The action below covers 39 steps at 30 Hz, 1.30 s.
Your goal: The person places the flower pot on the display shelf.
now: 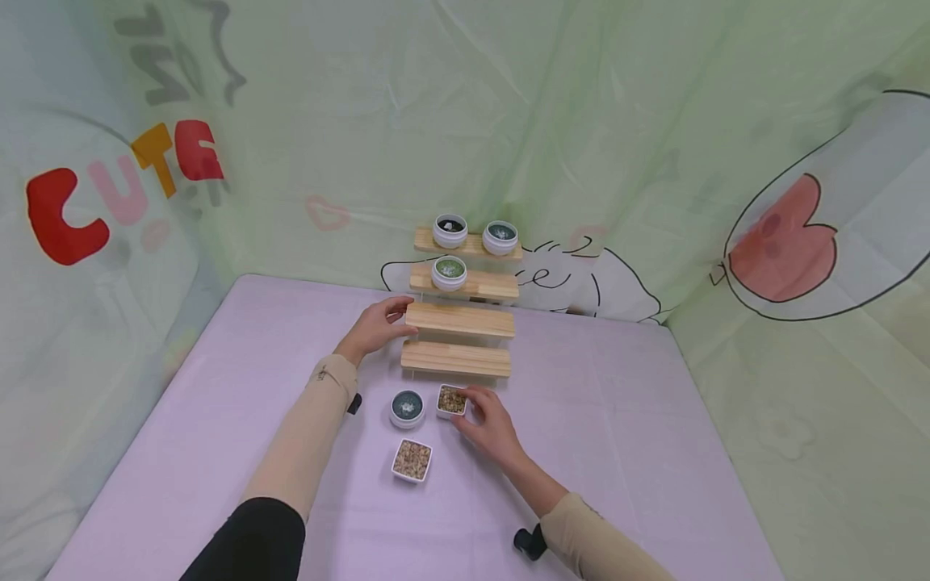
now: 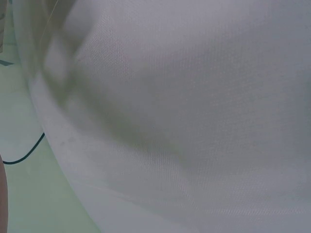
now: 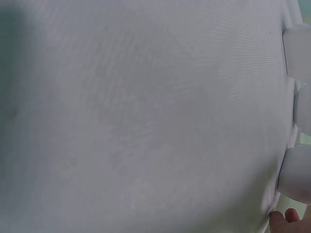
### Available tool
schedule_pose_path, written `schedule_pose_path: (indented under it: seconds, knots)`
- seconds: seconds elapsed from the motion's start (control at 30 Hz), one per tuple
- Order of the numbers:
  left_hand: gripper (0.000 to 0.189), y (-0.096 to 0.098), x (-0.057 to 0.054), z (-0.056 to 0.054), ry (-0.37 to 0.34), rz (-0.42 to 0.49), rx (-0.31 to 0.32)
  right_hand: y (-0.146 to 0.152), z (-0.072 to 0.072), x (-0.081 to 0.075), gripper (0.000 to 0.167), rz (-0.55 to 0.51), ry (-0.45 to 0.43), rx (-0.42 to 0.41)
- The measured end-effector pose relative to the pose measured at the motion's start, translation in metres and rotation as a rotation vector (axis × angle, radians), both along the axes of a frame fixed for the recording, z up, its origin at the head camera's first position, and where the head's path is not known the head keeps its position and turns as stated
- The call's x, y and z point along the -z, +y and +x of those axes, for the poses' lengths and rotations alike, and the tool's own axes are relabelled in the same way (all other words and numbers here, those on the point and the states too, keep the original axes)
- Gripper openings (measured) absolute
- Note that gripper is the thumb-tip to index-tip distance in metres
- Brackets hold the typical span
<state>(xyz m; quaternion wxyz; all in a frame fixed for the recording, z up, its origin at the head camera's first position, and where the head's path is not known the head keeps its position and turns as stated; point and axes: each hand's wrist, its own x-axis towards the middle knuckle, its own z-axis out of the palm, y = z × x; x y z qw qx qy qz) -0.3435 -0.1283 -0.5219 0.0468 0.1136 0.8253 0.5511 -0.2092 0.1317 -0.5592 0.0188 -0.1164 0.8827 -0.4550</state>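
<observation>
My right hand (image 1: 494, 424) pinches the square bowl (image 1: 450, 399) just before the wooden stand (image 1: 456, 359), covering its rim's right side; beyond, my left hand (image 1: 376, 327) is at the stand's left end, thumb and fingers parted. Whether they grip, I cannot tell.

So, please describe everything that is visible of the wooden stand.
The wooden stand has four pale planks rising like steps toward the back. It stands upright on the lilac table. Two round white pots sit on the top step, a third on the next below; the lower two are bare. The left hand touches the left end of the second-lowest.
</observation>
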Motion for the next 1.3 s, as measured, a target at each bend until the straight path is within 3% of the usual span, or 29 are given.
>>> schedule_pose_path:
  seconds: [0.37, 0.83, 1.3]
  knots:
    - [0.068, -0.0004, -0.0023, -0.0007, -0.007, 0.008, -0.004, -0.0012, -0.002, 0.0022, 0.041, 0.014, 0.052, -0.008]
    - [0.069, 0.0004, -0.003, 0.0015, -0.006, 0.019, -0.001, -0.0041, -0.0025, 0.0047, 0.041, -0.004, 0.036, 0.003]
    - [0.068, -0.0001, -0.0025, 0.0015, 0.001, 0.003, 0.004, -0.0068, -0.0054, 0.0009, 0.04, -0.189, 0.043, 0.04]
